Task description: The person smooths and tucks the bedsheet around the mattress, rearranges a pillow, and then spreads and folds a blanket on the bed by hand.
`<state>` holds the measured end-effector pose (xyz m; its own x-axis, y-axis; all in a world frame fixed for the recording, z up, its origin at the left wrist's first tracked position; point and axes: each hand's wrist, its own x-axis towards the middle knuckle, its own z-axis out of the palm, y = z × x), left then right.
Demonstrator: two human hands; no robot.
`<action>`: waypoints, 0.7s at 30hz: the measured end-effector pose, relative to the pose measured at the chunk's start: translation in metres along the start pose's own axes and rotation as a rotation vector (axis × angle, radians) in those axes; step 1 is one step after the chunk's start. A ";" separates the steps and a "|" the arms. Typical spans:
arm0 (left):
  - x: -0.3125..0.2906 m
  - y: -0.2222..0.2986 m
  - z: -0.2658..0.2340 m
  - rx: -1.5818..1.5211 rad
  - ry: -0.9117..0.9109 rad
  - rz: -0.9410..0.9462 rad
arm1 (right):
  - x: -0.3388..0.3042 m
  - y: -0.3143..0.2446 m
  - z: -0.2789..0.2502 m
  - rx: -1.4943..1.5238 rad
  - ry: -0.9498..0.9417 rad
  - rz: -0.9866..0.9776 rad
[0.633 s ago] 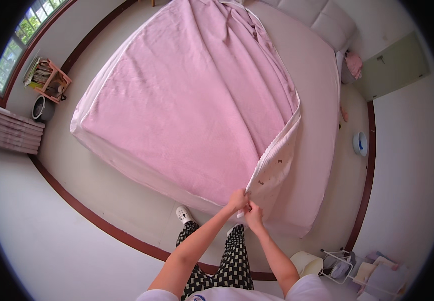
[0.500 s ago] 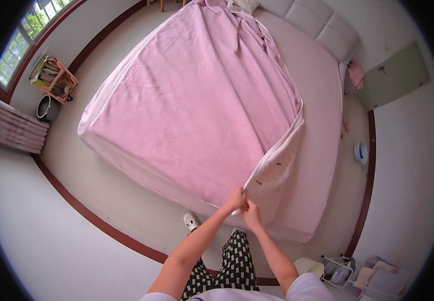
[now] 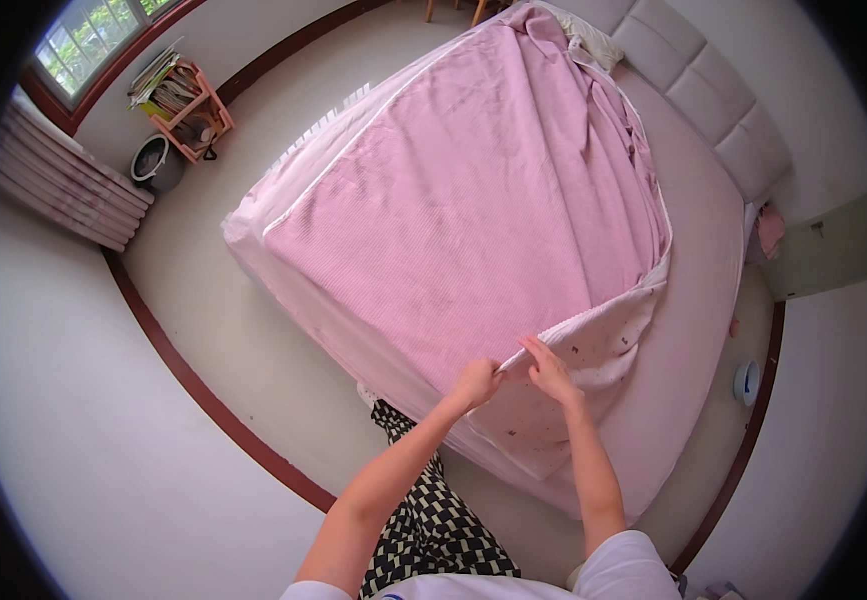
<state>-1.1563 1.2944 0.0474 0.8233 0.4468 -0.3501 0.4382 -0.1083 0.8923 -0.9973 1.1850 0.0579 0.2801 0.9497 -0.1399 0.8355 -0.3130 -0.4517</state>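
A pink ribbed quilt cover (image 3: 453, 210) with a white edge is spread over the bed. Its near right side is folded back, showing a pale underside (image 3: 593, 375) with small brown marks. My left hand (image 3: 477, 384) is closed round the white edge near the bed's foot. Just to the right and a little farther along, my right hand (image 3: 551, 376) has its fingertips on that same edge, its thumb lower against the pale underside. The bed's pink sheet (image 3: 688, 330) shows to the right of the cover.
A padded headboard (image 3: 688, 75) and a pillow (image 3: 593, 42) are at the far right. By the window stand a pink rack with papers (image 3: 188, 110) and a grey bucket (image 3: 158, 165). A pale basin (image 3: 746, 383) sits on the floor beside the right wall.
My right hand has moved away from my left, up along the white edge. My left hand still grips the edge. More of the pale underside shows, and my view has shifted.
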 end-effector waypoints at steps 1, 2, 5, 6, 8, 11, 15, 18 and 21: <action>0.004 -0.006 -0.014 0.005 0.007 -0.010 | 0.016 0.000 0.004 0.079 0.010 -0.006; 0.009 -0.012 -0.027 0.001 0.011 0.003 | 0.031 0.002 0.006 0.089 0.006 -0.010; 0.034 -0.037 -0.061 -0.039 0.021 0.038 | 0.080 0.010 0.014 0.043 -0.139 0.179; 0.040 -0.047 -0.071 -0.079 0.029 0.060 | 0.097 0.007 0.016 0.021 -0.006 0.202; 0.051 -0.061 -0.098 -0.106 -0.004 -0.006 | 0.128 -0.007 0.019 0.005 0.096 0.245; 0.063 -0.096 -0.139 -0.159 0.056 -0.055 | 0.190 -0.042 0.030 0.068 0.224 0.251; 0.085 -0.137 -0.211 -0.151 0.279 -0.081 | 0.283 -0.081 0.056 0.105 0.258 0.242; 0.089 -0.171 -0.275 -0.191 0.422 -0.169 | 0.358 -0.133 0.078 0.094 0.157 0.224; 0.095 -0.217 -0.351 -0.103 0.614 -0.147 | 0.440 -0.176 0.119 0.049 0.160 -0.024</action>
<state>-1.3002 1.6722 -0.0796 0.3874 0.8810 -0.2714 0.4687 0.0653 0.8809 -1.0771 1.6595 -0.0291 0.3352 0.9421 0.0117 0.8201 -0.2856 -0.4959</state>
